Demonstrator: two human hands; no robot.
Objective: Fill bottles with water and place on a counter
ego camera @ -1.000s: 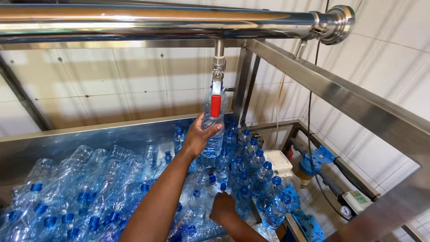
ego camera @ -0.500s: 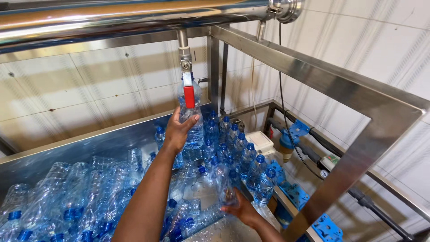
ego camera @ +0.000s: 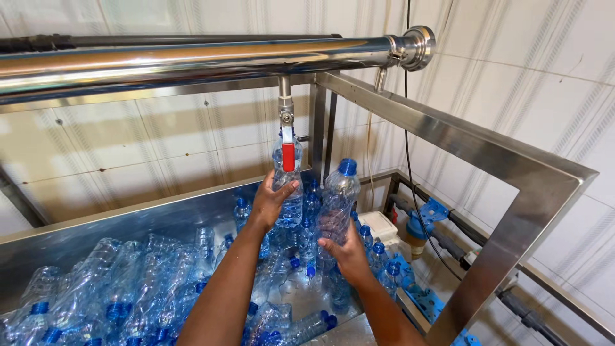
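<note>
My left hand (ego camera: 271,200) grips a clear plastic bottle (ego camera: 289,204) held upright under a tap with a red lever (ego camera: 287,156), which hangs from a steel pipe (ego camera: 192,57). My right hand (ego camera: 346,246) holds a second clear bottle with a blue cap (ego camera: 337,192), upright, just to the right of the first. Both hands are above a steel trough (ego camera: 90,234) filled with several bottles.
Empty capped bottles (ego camera: 122,288) lie piled in the left of the trough; filled capped bottles (ego camera: 378,256) stand at the right. A steel frame (ego camera: 487,160) crosses at the right, with blue fittings (ego camera: 423,218) and cables by the tiled wall.
My right hand has come up from among the bottles in the trough, lifting a blue-capped bottle beside the tap. The left hand stays with its bottle under the tap.
</note>
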